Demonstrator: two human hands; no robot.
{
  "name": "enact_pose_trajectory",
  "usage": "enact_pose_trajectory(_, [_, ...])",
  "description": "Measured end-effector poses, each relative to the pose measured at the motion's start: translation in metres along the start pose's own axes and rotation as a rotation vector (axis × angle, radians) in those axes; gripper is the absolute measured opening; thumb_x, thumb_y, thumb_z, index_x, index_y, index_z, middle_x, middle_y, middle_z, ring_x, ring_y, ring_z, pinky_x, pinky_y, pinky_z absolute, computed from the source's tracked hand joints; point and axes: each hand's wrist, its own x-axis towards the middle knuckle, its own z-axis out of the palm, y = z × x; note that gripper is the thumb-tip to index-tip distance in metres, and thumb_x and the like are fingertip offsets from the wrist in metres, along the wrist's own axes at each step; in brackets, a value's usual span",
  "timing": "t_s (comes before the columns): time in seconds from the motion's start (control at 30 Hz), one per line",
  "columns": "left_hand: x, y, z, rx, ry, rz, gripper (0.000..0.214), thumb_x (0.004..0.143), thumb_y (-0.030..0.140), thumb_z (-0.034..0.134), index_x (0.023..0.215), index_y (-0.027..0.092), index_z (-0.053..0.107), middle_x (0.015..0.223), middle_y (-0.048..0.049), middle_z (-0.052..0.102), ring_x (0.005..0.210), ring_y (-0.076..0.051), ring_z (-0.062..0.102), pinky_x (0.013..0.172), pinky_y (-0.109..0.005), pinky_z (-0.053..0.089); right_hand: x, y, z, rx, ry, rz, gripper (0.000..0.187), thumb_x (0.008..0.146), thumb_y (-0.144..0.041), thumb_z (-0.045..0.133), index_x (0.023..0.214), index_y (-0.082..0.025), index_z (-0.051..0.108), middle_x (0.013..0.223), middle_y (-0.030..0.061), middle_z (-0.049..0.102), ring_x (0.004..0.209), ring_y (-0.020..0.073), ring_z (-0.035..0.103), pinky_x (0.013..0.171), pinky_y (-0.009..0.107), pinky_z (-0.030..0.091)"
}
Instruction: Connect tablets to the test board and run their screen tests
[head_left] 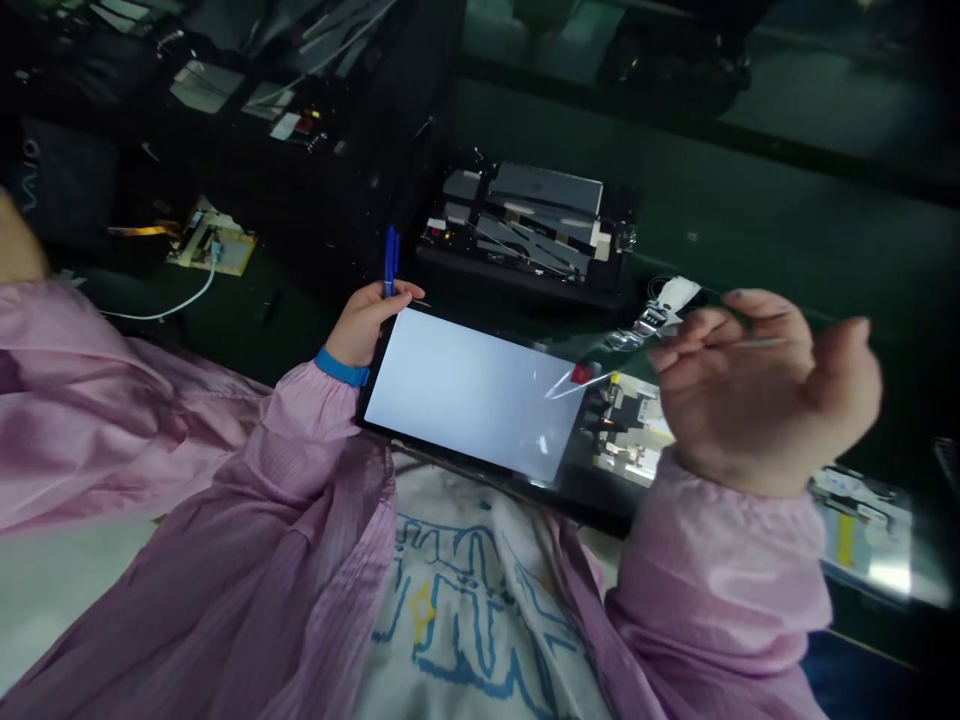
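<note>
A display panel [472, 400] with a lit white screen and black border lies tilted close to my body. Clear film and a small red tab [581, 373] show near its right end. My left hand [369, 322] is closed at the panel's upper left corner, with a blue pen [391, 260] standing up from its fingers. Raised above the right side, my right hand [757, 395] has its palm up and fingers curled loosely apart, with nothing clearly held. Partly behind it, a bright circuit board [634, 425] sits at the panel's right end.
Beyond the panel lies a stack of dark panels [532, 220]. A clear-and-white strip [652, 315] is near my right hand. To the left are a board with a white cable [214, 245] and a co-worker's pink sleeve [112, 390]. Another board [862, 530] lies far right.
</note>
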Motion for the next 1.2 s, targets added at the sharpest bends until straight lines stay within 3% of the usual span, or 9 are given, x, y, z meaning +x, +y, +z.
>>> enact_pose_trajectory(0.23, [0.001, -0.002, 0.000, -0.035, 0.002, -0.007, 0.015, 0.075, 0.025, 0.064, 0.085, 0.014, 0.067, 0.062, -0.0004, 0.060, 0.051, -0.011, 0.055, 0.046, -0.021, 0.039, 0.027, -0.018, -0.015, -0.034, 0.025, 0.040, 0.041, 0.092, -0.055, 0.030, 0.086, -0.031, 0.063, 0.090, 0.0039, 0.060, 0.095, 0.0189, 0.060, 0.083, 0.036, 0.049])
enact_pose_trajectory(0.43, [0.003, -0.006, -0.002, -0.050, -0.004, 0.003, 0.014, 0.076, 0.025, 0.064, 0.084, 0.014, 0.067, 0.060, 0.0004, 0.058, 0.049, -0.010, 0.054, 0.046, -0.021, 0.039, 0.037, -0.021, -0.010, -0.058, 0.062, 0.017, 0.025, 0.076, -0.057, 0.056, 0.079, -0.034, 0.065, 0.095, 0.0024, 0.066, 0.113, 0.0281, 0.053, 0.082, 0.047, 0.048])
enact_pose_trajectory(0.6, [0.003, -0.011, -0.004, -0.082, -0.039, 0.001, 0.017, 0.076, 0.028, 0.065, 0.086, 0.014, 0.066, 0.061, 0.0004, 0.059, 0.051, -0.011, 0.056, 0.048, -0.021, 0.040, 0.031, -0.007, 0.004, 0.086, 0.094, 0.050, 0.034, 0.084, -0.055, 0.048, 0.076, -0.028, 0.067, 0.077, 0.0022, 0.063, 0.079, 0.0199, 0.057, 0.068, 0.039, 0.048])
enact_pose_trajectory(0.67, [0.003, -0.012, -0.004, -0.101, -0.050, -0.001, 0.017, 0.076, 0.027, 0.066, 0.086, 0.014, 0.066, 0.063, -0.0002, 0.061, 0.054, -0.011, 0.058, 0.050, -0.021, 0.042, 0.024, 0.005, 0.014, 0.132, 0.051, 0.043, 0.033, 0.082, -0.055, 0.051, 0.078, -0.026, 0.067, 0.072, 0.0012, 0.059, 0.068, 0.0158, 0.054, 0.063, 0.035, 0.048])
enact_pose_trajectory(0.77, [0.002, -0.011, -0.003, -0.115, -0.043, -0.008, 0.015, 0.076, 0.026, 0.066, 0.084, 0.014, 0.067, 0.067, -0.0014, 0.064, 0.057, -0.011, 0.059, 0.053, -0.022, 0.043, 0.004, 0.027, 0.031, 0.087, -0.121, 0.007, 0.029, 0.079, -0.052, 0.058, 0.091, -0.026, 0.064, 0.077, 0.0003, 0.059, 0.067, 0.0153, 0.057, 0.064, 0.033, 0.050])
enact_pose_trajectory(0.87, [0.000, -0.009, -0.001, -0.110, -0.024, -0.027, 0.016, 0.078, 0.030, 0.065, 0.083, 0.015, 0.067, 0.066, -0.0017, 0.064, 0.054, -0.011, 0.059, 0.051, -0.022, 0.043, -0.018, 0.043, 0.048, -0.113, -0.334, -0.052, 0.037, 0.079, -0.041, 0.063, 0.112, -0.028, 0.054, 0.100, 0.0034, 0.060, 0.088, 0.0194, 0.063, 0.078, 0.039, 0.053])
enact_pose_trajectory(0.97, [-0.001, -0.008, 0.000, -0.085, 0.009, -0.039, 0.025, 0.081, 0.040, 0.063, 0.082, 0.015, 0.067, 0.063, -0.0016, 0.063, 0.052, -0.012, 0.058, 0.048, -0.023, 0.041, -0.035, 0.051, 0.062, -0.438, -0.461, -0.216, 0.055, 0.082, -0.034, 0.061, 0.130, -0.030, 0.037, 0.133, 0.0110, 0.044, 0.113, 0.0248, 0.058, 0.089, 0.044, 0.052])
enact_pose_trajectory(1.07, [0.000, -0.009, -0.001, -0.065, 0.027, -0.032, 0.037, 0.082, 0.052, 0.058, 0.081, 0.016, 0.067, 0.060, -0.0013, 0.061, 0.048, -0.011, 0.056, 0.044, -0.023, 0.038, -0.044, 0.056, 0.075, -0.789, -0.487, -0.424, 0.057, 0.083, -0.031, 0.060, 0.134, -0.024, 0.035, 0.136, 0.0161, 0.039, 0.124, 0.0291, 0.048, 0.094, 0.048, 0.048])
enact_pose_trajectory(1.2, [0.002, -0.009, -0.002, -0.056, 0.014, -0.046, 0.048, 0.081, 0.063, 0.053, 0.081, 0.016, 0.067, 0.058, -0.0025, 0.062, 0.045, -0.011, 0.055, 0.039, -0.022, 0.033, -0.052, 0.065, 0.087, -1.250, -0.655, -0.534, 0.053, 0.084, -0.034, 0.060, 0.131, -0.016, 0.045, 0.138, 0.0198, 0.042, 0.131, 0.0382, 0.036, 0.103, 0.060, 0.034])
